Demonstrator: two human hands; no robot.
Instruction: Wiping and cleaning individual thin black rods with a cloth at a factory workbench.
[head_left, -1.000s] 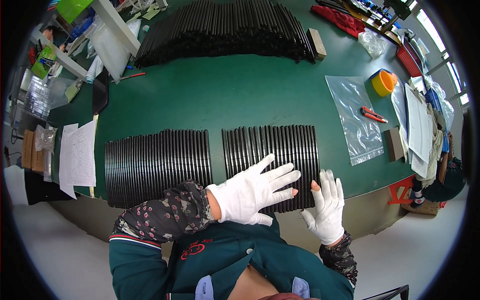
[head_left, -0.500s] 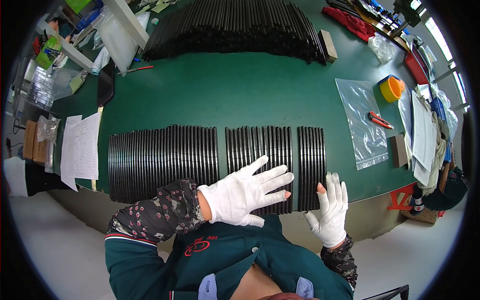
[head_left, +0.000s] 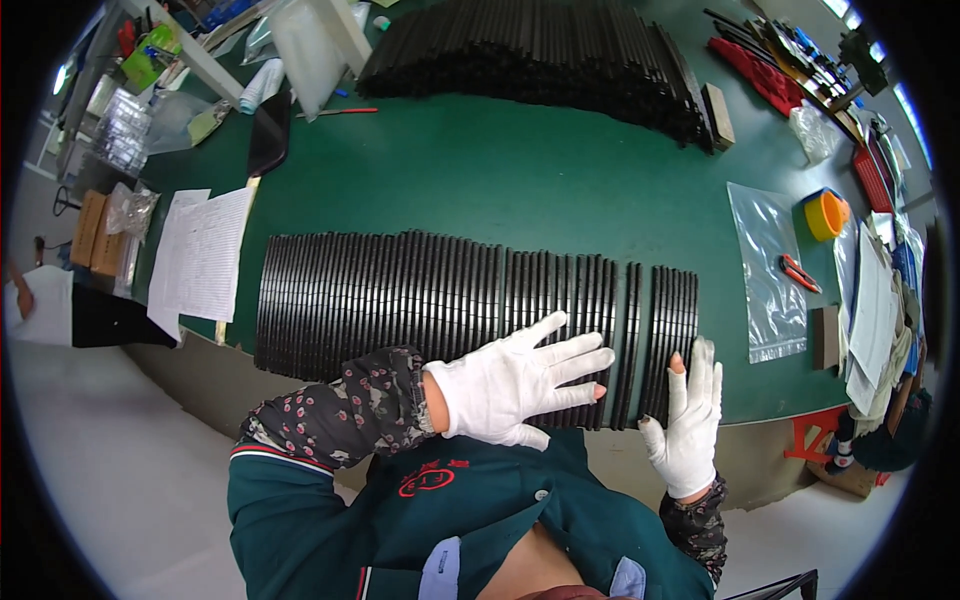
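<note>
Where black strips (head_left: 420, 300) lie, green table (head_left: 520, 180)

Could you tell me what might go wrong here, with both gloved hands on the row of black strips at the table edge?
1. The row of black strips ends close to the near table edge; a push from the left hand might slide some off.
2. The small group of strips by the right hand sits apart, with gaps, so strips there could skew or overlap.
3. A few glove fingers look cut open at the tips, so bare skin may smudge the strips.
</note>
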